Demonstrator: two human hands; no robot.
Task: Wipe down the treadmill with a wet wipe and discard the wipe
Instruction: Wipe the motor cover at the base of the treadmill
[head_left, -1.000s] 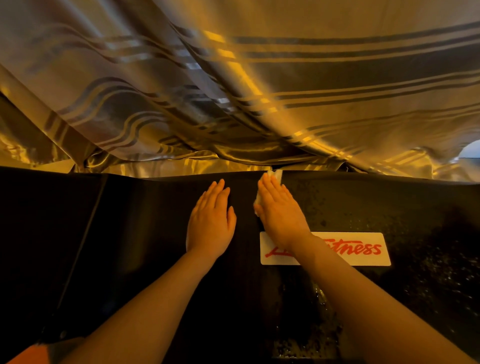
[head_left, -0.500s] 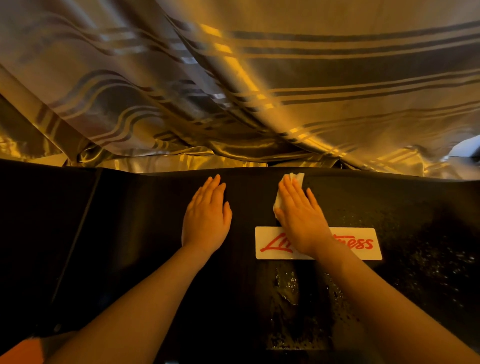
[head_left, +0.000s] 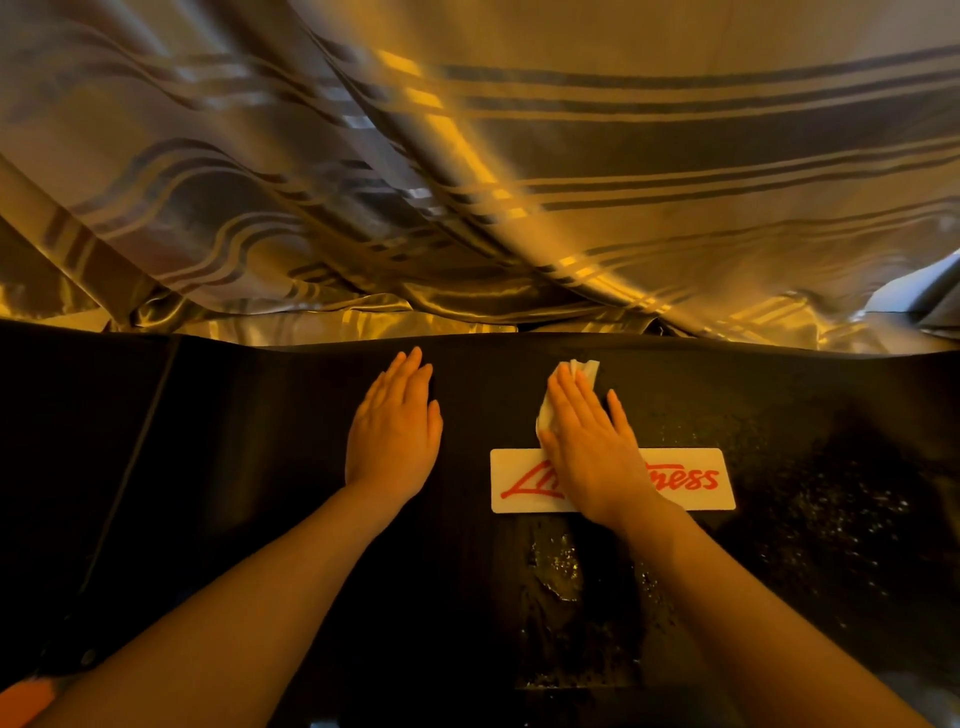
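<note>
Striped satin curtain (head_left: 519, 171) drapes over the far edge of a black treadmill (head_left: 208, 467) deck, both hands flat on it.

Right hand (head_left: 587, 447) lies with fingers straight, pressing a white wet wipe (head_left: 582, 371) to the deck; the wipe peeks out past the fingertips and beside the index finger, just beyond the white logo label (head_left: 519, 483), whose middle the hand covers. Left hand (head_left: 395, 436), flat and holding nothing, rests on bare deck to the left of the label. Wet streaks and droplets glisten nearer the person and to the label's right. Judging by looks, the wipe is light, limp and damp: it should slide under palm pressure and bunch easily, so pinch a free edge to lift it.
</note>
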